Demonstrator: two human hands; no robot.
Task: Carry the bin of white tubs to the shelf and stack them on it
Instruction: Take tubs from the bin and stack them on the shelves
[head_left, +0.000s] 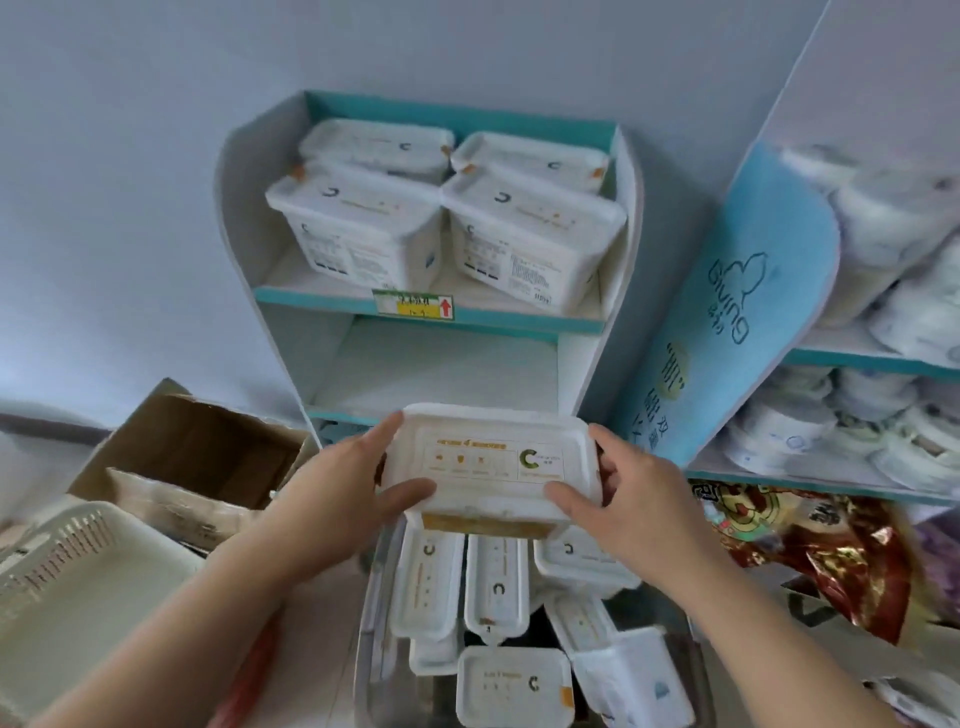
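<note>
A white tub (493, 465) with orange print on its lid is held level above the bin, in front of the lower shelf edge. My left hand (358, 478) grips its left end, thumb on the lid. My right hand (623, 488) grips its right end the same way. Below, the clear bin (371, 623) holds several more white tubs (496, 587), some on edge, some flat. The white and teal shelf unit (582, 364) stands ahead. Its top shelf carries several stacked tubs (358, 223). The middle shelf (441, 374) is bare.
An open cardboard box (208, 457) sits at the left, with a cream slotted basket (78, 577) in front of it. At the right stands a second shelf unit (737, 312) with wrapped packs, and shiny red and gold bags (810, 540) lie below it.
</note>
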